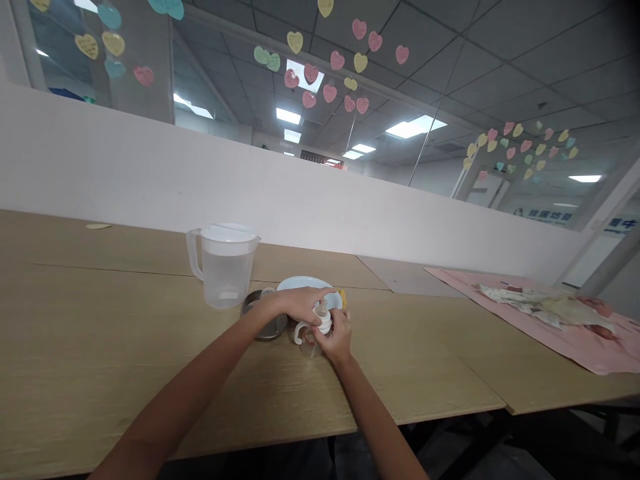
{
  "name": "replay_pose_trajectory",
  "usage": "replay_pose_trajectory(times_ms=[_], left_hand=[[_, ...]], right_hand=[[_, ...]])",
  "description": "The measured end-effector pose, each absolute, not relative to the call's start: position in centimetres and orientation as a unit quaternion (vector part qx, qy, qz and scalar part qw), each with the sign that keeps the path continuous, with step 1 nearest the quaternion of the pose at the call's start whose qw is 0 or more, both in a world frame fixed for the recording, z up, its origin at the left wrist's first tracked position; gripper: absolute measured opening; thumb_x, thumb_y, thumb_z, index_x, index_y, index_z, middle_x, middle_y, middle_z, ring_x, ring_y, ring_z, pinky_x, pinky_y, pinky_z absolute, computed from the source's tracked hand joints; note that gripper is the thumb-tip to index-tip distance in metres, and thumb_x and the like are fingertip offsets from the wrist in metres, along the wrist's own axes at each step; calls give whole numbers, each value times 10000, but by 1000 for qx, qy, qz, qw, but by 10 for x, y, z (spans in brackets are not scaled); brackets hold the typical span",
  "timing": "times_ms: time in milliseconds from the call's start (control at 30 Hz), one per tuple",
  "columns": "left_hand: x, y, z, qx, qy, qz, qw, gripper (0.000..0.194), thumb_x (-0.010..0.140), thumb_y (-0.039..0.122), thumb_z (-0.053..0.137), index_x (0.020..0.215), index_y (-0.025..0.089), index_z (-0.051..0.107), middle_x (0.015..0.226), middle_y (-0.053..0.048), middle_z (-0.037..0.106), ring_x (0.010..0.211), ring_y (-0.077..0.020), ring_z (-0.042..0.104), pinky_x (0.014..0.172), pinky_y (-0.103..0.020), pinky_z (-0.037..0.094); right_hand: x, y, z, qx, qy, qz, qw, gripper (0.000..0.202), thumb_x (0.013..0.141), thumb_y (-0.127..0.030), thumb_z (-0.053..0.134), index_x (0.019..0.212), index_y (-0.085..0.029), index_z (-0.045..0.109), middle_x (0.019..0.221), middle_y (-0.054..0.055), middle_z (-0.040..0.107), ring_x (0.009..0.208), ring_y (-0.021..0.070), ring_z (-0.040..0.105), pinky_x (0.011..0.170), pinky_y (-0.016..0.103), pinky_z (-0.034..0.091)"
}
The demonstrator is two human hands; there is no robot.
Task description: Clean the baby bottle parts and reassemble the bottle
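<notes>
A clear baby bottle (pixel 311 347) with a white collar, a clear nipple and a white curved handle stands tilted near the table's middle. My left hand (pixel 301 304) reaches over from the left, its fingers closed round the collar and nipple. From the right, my right hand (pixel 338 339) grips the white collar with thumb and fingers. Just behind the hands lies a pale blue-white oval dish (pixel 295 283), with something yellow (pixel 343 298) at its right edge. A round metal bowl (pixel 274 328) sits left of the bottle, partly hidden by my left forearm.
A lidded clear pitcher (pixel 228 270) holding liquid stands at the back left. On the right, a pink cloth (pixel 575 353) bears a baby doll (pixel 595 320) and pale fabric. A white wall (pixel 300 207) runs behind the wooden table (pixel 150 333).
</notes>
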State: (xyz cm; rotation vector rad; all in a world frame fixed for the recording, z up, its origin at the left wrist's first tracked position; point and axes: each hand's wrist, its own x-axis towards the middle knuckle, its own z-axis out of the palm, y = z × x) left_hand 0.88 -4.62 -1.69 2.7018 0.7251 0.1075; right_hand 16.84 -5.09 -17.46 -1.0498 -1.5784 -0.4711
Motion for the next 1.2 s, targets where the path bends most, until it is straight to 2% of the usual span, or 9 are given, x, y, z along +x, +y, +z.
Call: replay_pose_trajectory(times_ms=[67, 167, 267, 467, 633, 733, 833, 967, 1200], left_hand=[[8, -46, -17, 947, 266, 50, 171, 778, 699, 374, 639, 1394, 217, 328, 1268, -75, 555, 1039, -217, 571, 831, -260, 439], [8, -47, -18, 940, 299, 72, 150, 679, 700, 461, 652, 1289, 185, 455, 1157, -84, 608, 990, -237, 586, 795, -276, 447], [9, -45, -18, 944, 286, 55, 157, 600, 697, 394, 670, 1238, 186, 513, 1052, -57, 646, 906, -218, 609, 748, -265, 457], [5, -34, -17, 941, 240, 58, 231, 649, 683, 253, 694, 1301, 229, 497, 1246, -58, 584, 1053, -201, 586, 881, -268, 458], [6, -33, -21, 942, 240, 58, 226, 640, 685, 297, 693, 1296, 242, 512, 1222, -51, 599, 1009, -201, 600, 851, -264, 463], [11, -39, -23, 940, 265, 73, 203, 539, 710, 390, 667, 1219, 232, 581, 1108, -44, 649, 947, -215, 603, 796, -267, 459], [15, -42, -23, 939, 276, 72, 194, 466, 706, 383, 660, 1144, 227, 634, 974, -26, 671, 868, -208, 603, 732, -257, 449], [13, -38, -21, 948, 249, 57, 188, 523, 670, 311, 686, 1184, 243, 620, 1025, -12, 660, 889, -192, 597, 728, -239, 440], [12, -34, -23, 943, 253, 62, 208, 679, 677, 373, 698, 1310, 215, 511, 1092, -50, 643, 925, -208, 613, 751, -255, 466]], right_hand=[[168, -51, -174, -443, -669, -200, 562, 313, 786, -510, 542, 724, -225, 428, 645, -18, 483, 632, 171, 447, 666, 329, 360], [168, -51, -174, -444, -668, -199, 563, 310, 778, -506, 547, 712, -228, 425, 631, -20, 475, 612, 166, 436, 646, 321, 358], [168, -51, -175, -452, -663, -190, 565, 300, 767, -504, 556, 730, -225, 449, 643, -10, 491, 629, 177, 449, 627, 313, 362], [167, -52, -176, -467, -657, -161, 569, 308, 745, -512, 570, 775, -220, 481, 676, 13, 530, 686, 206, 499, 614, 314, 399], [168, -53, -175, -472, -658, -169, 562, 302, 753, -508, 559, 798, -215, 503, 685, 21, 546, 676, 212, 521, 613, 323, 420], [168, -52, -177, -477, -659, -176, 554, 313, 762, -513, 549, 828, -208, 525, 693, 31, 567, 679, 222, 554, 607, 324, 432], [168, -51, -181, -487, -656, -151, 557, 374, 764, -504, 547, 961, -187, 559, 724, 45, 616, 654, 218, 594, 568, 305, 438], [166, -52, -184, -502, -646, -128, 560, 445, 760, -512, 547, 1056, -180, 559, 734, 50, 649, 614, 216, 617, 546, 296, 444], [169, -52, -183, -499, -656, -144, 548, 354, 789, -542, 503, 896, -205, 523, 631, 11, 588, 538, 195, 572, 492, 268, 375]])
